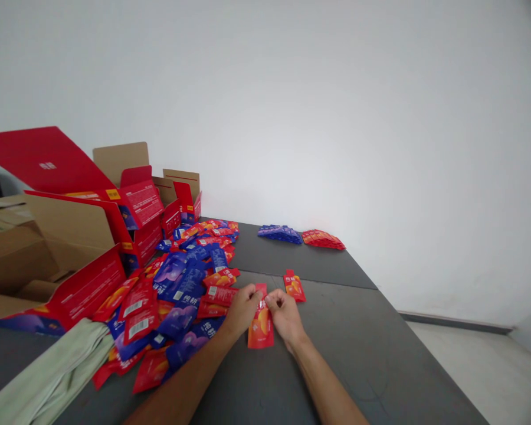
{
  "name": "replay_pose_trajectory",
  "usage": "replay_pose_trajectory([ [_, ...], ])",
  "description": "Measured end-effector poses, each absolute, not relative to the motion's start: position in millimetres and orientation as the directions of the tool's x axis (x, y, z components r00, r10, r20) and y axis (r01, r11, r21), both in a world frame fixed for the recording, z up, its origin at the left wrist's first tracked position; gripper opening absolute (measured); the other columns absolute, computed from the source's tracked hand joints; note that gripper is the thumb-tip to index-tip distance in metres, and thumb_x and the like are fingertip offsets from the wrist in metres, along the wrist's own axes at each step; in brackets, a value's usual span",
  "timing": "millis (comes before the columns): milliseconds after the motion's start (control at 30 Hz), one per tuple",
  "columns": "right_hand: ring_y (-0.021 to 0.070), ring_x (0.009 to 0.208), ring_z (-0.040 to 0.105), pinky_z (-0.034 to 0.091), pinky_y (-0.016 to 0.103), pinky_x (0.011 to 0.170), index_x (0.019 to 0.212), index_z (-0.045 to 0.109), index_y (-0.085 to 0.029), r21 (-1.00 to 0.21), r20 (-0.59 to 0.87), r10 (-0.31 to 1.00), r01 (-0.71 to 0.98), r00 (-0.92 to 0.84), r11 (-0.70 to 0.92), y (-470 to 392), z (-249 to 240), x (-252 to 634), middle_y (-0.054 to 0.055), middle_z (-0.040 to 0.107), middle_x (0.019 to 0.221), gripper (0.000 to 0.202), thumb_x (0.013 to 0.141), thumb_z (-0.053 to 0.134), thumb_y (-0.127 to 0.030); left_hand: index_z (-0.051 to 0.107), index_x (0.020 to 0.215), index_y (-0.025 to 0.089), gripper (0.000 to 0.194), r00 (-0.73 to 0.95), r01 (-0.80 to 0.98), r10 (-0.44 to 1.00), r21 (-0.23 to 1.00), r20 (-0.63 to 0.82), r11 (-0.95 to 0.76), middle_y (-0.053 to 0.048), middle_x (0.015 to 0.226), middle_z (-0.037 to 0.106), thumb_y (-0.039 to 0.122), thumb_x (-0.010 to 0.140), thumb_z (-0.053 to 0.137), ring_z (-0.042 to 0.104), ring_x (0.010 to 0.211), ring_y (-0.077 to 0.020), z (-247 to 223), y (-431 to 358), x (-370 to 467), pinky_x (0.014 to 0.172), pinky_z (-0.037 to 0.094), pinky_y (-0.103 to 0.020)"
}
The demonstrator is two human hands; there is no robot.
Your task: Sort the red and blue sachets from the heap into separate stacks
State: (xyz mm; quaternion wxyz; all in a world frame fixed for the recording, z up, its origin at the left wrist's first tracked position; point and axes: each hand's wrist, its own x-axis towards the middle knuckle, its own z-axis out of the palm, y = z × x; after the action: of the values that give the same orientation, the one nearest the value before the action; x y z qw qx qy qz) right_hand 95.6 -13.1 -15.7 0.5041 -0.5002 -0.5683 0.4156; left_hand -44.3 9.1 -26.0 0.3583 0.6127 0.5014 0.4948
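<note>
A red pouch with orange fruit print (261, 330) is upright in the view at the middle of the dark table, its upper part between my two hands. My left hand (243, 308) pinches its upper left edge. At the upper right edge, the thumb and fingers of my right hand (285, 316) are closed on the same pouch. Just beyond my right hand lies a single red pouch (294, 287). A mixed heap of red and blue pouches (183, 295) spreads to the left of my left hand.
Open red cartons (84, 289) stand along the left, beside a pale green cloth (57, 372). At the table's far side, a row of blue pouches (279, 234) lies next to a row of red pouches (323, 239), near the white wall (336, 118).
</note>
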Motion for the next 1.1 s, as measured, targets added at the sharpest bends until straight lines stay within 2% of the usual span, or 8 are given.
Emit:
replay_pose_trajectory([
  [267, 0.0127, 0.062, 0.054, 0.042, 0.024, 0.058, 0.077, 0.064, -0.017, -0.996, 0.089, 0.993, -0.006, -0.076, 0.089, -14.2, -20.6, 96.4, 0.0, 0.064, 0.071, 0.037, 0.076, 0.068, -0.053, 0.046, 0.066, 0.019, 0.021, 0.027, 0.266, 0.965, 0.929, 0.26, -0.258, 0.005, 0.061, 0.048, 0.031, 0.082, 0.05, 0.045, 0.059, -0.0106, -26.1, 9.9, -45.8, 0.054, 0.029, -0.022],
  [467, 0.0093, 0.051, 0.047, 0.037, 0.021, 0.05, 0.082, 0.063, -0.017, -0.999, 0.036, 0.98, -0.029, -0.198, 0.031, -19.8, -18.9, 95.7, -0.004, 0.057, 0.061, 0.034, 0.077, 0.068, -0.05, 0.044, 0.063, 0.019, 0.026, -0.126, 0.199, 0.966, 0.959, 0.227, -0.2, 0.006, 0.058, 0.046, 0.036, 0.079, 0.056, 0.046, 0.055, -0.0102, -16.2, 16.2, -61.5, 0.052, 0.032, -0.022],
  [633, 0.01, 0.054, 0.046, 0.036, 0.022, 0.052, 0.078, 0.062, -0.017, -0.995, 0.085, 0.996, 0.044, -0.008, 0.085, -9.5, -29.1, 105.3, -0.002, 0.058, 0.064, 0.026, 0.077, 0.065, -0.043, 0.047, 0.105, 0.017, 0.04, -0.065, 0.014, 0.998, 1.0, -0.009, 0.01, -0.001, 0.078, 0.064, 0.042, 0.078, 0.061, 0.062, 0.065, -0.0149, -24.3, 8.8, -53.0, 0.057, 0.046, -0.025],
  [767, 0.0108, 0.054, 0.045, 0.036, 0.023, 0.053, 0.08, 0.061, -0.018, -0.987, 0.135, 0.978, 0.107, 0.157, 0.119, 3.6, -38.3, 121.3, -0.002, 0.056, 0.064, 0.025, 0.079, 0.061, -0.043, 0.034, 0.125, 0.019, 0.068, 0.051, 0.063, 0.996, 0.995, -0.077, 0.074, -0.005, 0.095, 0.067, 0.019, 0.067, 0.068, 0.065, 0.067, -0.0142, -33.9, -2.5, -34.1, 0.054, 0.049, -0.023],
  [833, 0.0124, 0.055, 0.047, 0.037, 0.023, 0.053, 0.083, 0.062, -0.018, -0.985, 0.146, 0.971, 0.122, 0.188, 0.124, 9.3, -41.1, 131.1, -0.001, 0.057, 0.064, 0.027, 0.081, 0.059, -0.045, 0.042, 0.12, 0.019, 0.064, 0.118, 0.081, 0.993, 0.997, 0.002, -0.012, -0.005, 0.095, 0.068, 0.007, 0.06, 0.065, 0.066, 0.07, -0.014, -37.3, -1.2, -25.3, 0.057, 0.05, -0.022],
  [933, 0.0177, 0.067, 0.056, 0.044, 0.027, 0.063, 0.088, 0.064, -0.017, -0.952, 0.21, 0.955, 0.267, 0.21, 0.151, 17.2, -41.6, 149.4, 0.003, 0.064, 0.074, 0.03, 0.086, 0.051, -0.045, 0.058, 0.098, 0.015, 0.043, 0.175, 0.061, 0.979, 0.992, 0.1, -0.112, -0.005, 0.087, 0.071, -0.001, 0.058, 0.058, 0.068, 0.077, -0.0161, -42.3, 14.7, -13.2, 0.066, 0.052, -0.024],
  [1000, 0.0218, 0.082, 0.059, 0.046, 0.031, 0.077, 0.095, 0.067, -0.017, -0.839, 0.318, 0.918, 0.522, 0.238, 0.156, 21.8, -40.3, 163.0, 0.008, 0.068, 0.088, 0.033, 0.09, 0.042, -0.037, 0.061, 0.097, 0.013, 0.041, 0.161, 0.05, 0.983, 0.995, 0.082, -0.091, -0.006, 0.086, 0.073, -0.003, 0.059, 0.056, 0.069, 0.078, -0.0168, -46.4, 31.5, -3.9, 0.069, 0.053, -0.026],
  [1100, 0.0264, 0.107, 0.054, 0.039, 0.037, 0.096, 0.106, 0.067, -0.015, -0.719, 0.387, 0.887, 0.685, 0.252, 0.119, 25.3, -40.4, 178.5, 0.012, 0.066, 0.112, 0.035, 0.087, 0.04, -0.023, 0.063, 0.101, 0.011, 0.044, 0.113, 0.128, 0.992, 0.989, 0.063, -0.078, -0.008, 0.095, 0.074, -0.004, 0.061, 0.055, 0.07, 0.085, -0.0174, -52.6, 55.4, 13.0, 0.075, 0.054, -0.027],
])
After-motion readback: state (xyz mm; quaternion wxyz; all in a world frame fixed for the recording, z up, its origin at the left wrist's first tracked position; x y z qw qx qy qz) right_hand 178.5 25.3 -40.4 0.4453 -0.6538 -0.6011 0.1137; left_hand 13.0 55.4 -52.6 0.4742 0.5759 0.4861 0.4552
